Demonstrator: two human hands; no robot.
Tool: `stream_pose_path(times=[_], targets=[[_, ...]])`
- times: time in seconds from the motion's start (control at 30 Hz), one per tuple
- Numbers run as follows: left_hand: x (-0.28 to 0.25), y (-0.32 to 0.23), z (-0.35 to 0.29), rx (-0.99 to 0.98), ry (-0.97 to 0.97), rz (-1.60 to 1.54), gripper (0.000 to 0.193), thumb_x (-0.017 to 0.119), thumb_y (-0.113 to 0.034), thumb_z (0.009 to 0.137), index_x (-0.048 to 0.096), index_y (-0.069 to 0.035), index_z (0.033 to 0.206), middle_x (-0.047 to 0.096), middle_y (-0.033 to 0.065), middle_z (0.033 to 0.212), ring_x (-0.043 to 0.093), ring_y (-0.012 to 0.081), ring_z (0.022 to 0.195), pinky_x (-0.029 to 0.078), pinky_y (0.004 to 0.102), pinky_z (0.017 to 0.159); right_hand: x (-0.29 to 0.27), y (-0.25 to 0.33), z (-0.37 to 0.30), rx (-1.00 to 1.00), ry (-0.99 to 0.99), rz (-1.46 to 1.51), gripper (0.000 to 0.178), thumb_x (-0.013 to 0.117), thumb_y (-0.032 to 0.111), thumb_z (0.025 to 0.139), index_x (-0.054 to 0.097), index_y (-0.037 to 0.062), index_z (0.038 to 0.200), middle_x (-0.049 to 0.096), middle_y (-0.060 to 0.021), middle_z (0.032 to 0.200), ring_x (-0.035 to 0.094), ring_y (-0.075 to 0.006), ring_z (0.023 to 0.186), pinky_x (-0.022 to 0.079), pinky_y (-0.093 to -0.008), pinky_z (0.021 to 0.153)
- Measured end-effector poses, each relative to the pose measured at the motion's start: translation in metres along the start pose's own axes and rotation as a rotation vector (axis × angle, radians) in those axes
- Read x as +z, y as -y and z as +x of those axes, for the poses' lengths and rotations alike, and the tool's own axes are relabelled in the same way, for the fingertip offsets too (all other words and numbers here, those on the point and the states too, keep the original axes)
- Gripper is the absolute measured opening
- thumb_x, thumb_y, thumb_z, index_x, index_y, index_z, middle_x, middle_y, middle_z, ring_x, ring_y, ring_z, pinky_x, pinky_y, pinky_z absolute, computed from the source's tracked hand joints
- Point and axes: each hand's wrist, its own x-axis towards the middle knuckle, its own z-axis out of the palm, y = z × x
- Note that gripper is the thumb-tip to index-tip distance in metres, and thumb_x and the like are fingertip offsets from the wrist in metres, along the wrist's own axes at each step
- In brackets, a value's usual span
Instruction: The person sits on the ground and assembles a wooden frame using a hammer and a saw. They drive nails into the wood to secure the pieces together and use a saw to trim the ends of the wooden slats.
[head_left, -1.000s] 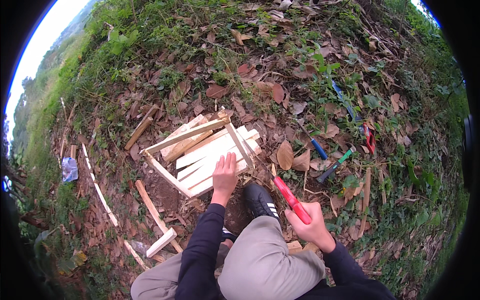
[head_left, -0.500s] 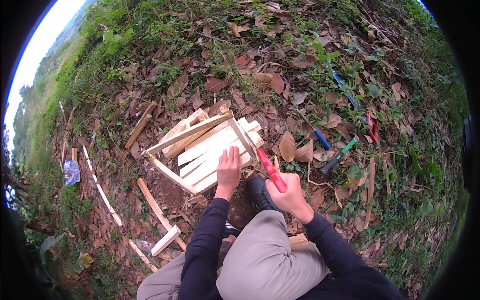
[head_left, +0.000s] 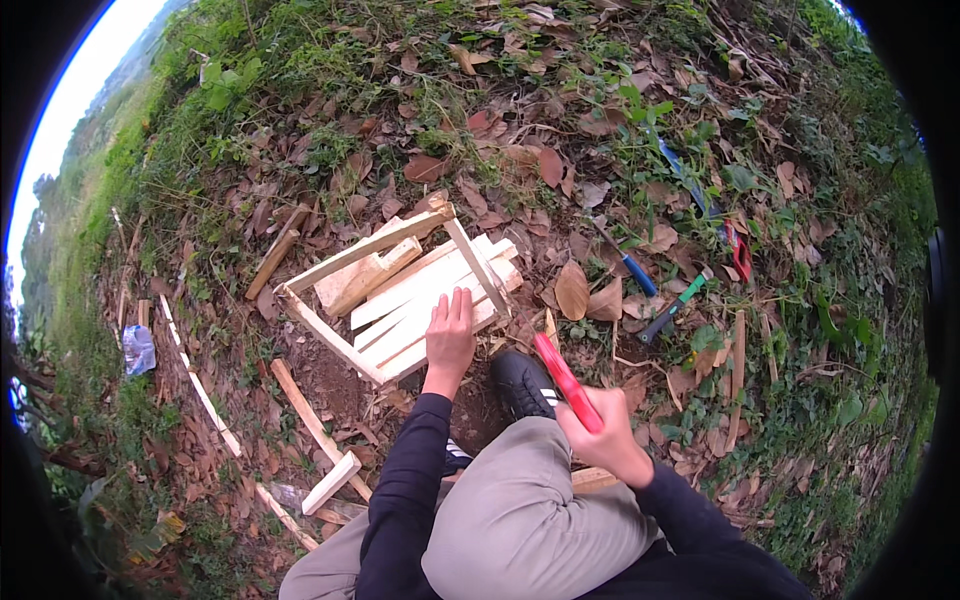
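My left hand (head_left: pixel 450 335) lies with its fingers stretched on the pale wooden slats (head_left: pixel 415 315), near their right-hand side. The slats sit side by side on the ground. A frame of thin wooden strips (head_left: pixel 340 258) stands around and over part of them, and a short wood block (head_left: pixel 372 280) shows inside it. My right hand (head_left: pixel 605 435) is closed round a red-handled tool (head_left: pixel 566 378), held above my knee and shoe, apart from the wood. What kind of tool it is cannot be made out.
To the right lie a blue-handled tool (head_left: pixel 638 275), a green-and-black hammer (head_left: pixel 675 307) and a long blue blade with a red handle (head_left: pixel 700 195). Loose wood strips (head_left: pixel 310 415) and a clear plastic bag (head_left: pixel 139 350) lie to the left. Dry leaves and weeds cover the sloping ground.
My right hand has drawn the red-handled tool back toward me and to the right, away from the frame's right-hand strip. My left hand stays on the slats.
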Motion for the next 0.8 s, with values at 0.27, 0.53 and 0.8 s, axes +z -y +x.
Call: stream_pose_path(times=[0.27,0.53,0.8], targets=[[0.010,-0.008,-0.003,0.031,-0.003,0.000,0.058,0.061,0.005,0.076,0.057,0.002,0.134,0.063,0.0196,0.131,0.061,0.0416,0.119,0.052,0.0472,0.099,0.026,-0.024,0.072,-0.030,-0.066,-0.049,0.027,0.062,0.012,0.082,0.051,-0.0035,0.063,0.043,-0.0155,0.050,0.042,-0.0146,0.044,0.037,-0.0380,0.047],[0.011,-0.013,0.004,0.061,-0.023,-0.005,0.063,0.062,0.007,0.071,0.056,0.003,0.133,0.063,0.0207,0.131,0.062,0.0422,0.116,0.052,0.0463,0.099,0.016,-0.027,0.062,0.002,-0.064,-0.066,0.027,0.063,0.011,0.081,0.049,-0.0018,0.062,0.041,-0.0145,0.050,0.043,-0.0174,0.042,0.037,-0.0380,0.046],[-0.009,0.011,-0.003,0.011,0.002,0.029,0.062,0.060,0.009,0.071,0.057,0.002,0.132,0.063,0.0197,0.132,0.061,0.0407,0.118,0.053,0.0447,0.098,-0.016,0.006,-0.011,0.017,0.049,0.046,0.020,0.063,0.007,0.078,0.054,-0.0009,0.063,0.045,-0.0137,0.049,0.048,-0.0198,0.041,0.040,-0.0350,0.047]])
